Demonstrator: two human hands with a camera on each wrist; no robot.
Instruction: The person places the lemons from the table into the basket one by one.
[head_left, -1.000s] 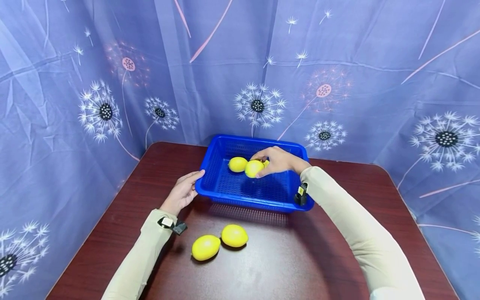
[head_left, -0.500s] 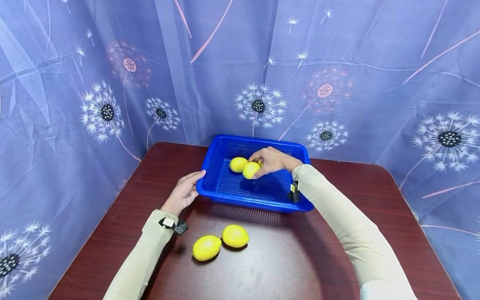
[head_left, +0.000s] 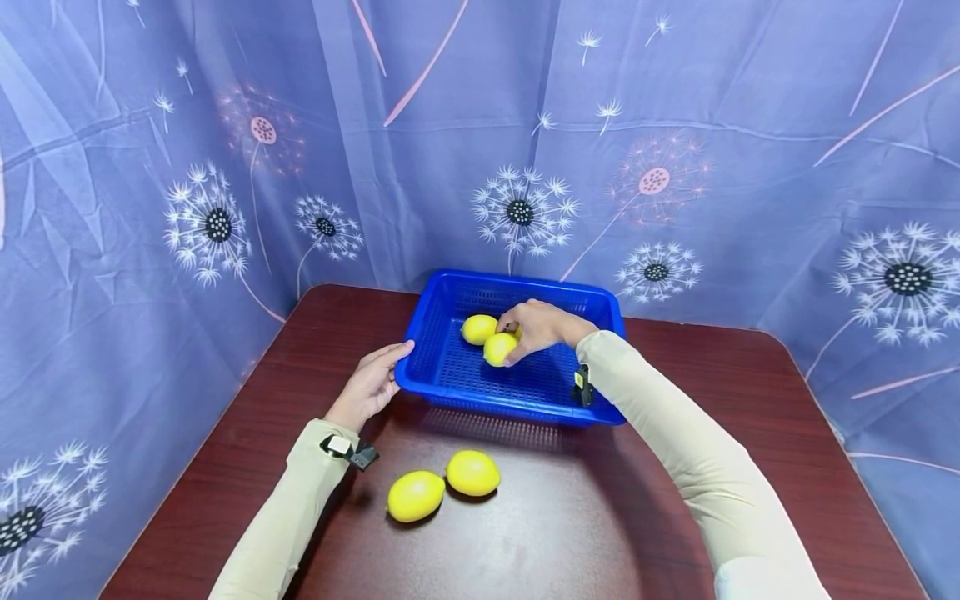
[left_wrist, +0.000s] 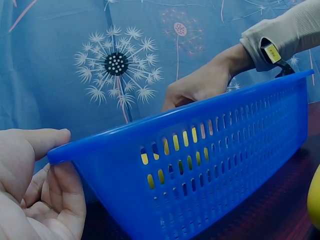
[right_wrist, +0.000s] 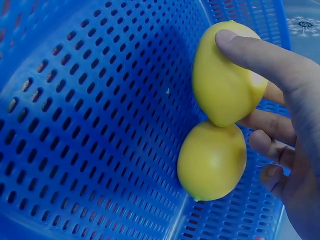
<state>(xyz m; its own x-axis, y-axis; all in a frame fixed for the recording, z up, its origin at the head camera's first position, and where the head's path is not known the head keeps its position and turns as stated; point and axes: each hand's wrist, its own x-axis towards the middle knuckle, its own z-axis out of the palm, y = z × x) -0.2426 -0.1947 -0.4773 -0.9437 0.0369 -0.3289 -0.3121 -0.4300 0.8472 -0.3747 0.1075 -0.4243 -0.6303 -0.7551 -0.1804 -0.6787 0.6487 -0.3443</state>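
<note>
My right hand (head_left: 538,325) reaches into the blue plastic basket (head_left: 487,397) and holds a lemon (head_left: 498,350) between thumb and fingers. In the right wrist view, the held lemon (right_wrist: 225,85) touches another lemon (right_wrist: 212,162) on the basket floor. The head view has a lemon (head_left: 478,329) just left of the fingers, and a bit of yellow shows behind the hand, mostly hidden. My left hand (head_left: 367,385) grips the basket's left rim; in the left wrist view, the thumb lies over the rim (left_wrist: 75,150) with fingers curled beneath.
Two more lemons, one (head_left: 416,497) further left and one (head_left: 473,473) beside it, lie on the dark red-brown table (head_left: 562,517) in front of the basket. A blue dandelion-print curtain (head_left: 420,167) hangs behind and along both sides.
My right hand has moved slightly left and down inside the basket with the lemon. The left hand keeps its grip on the rim.
</note>
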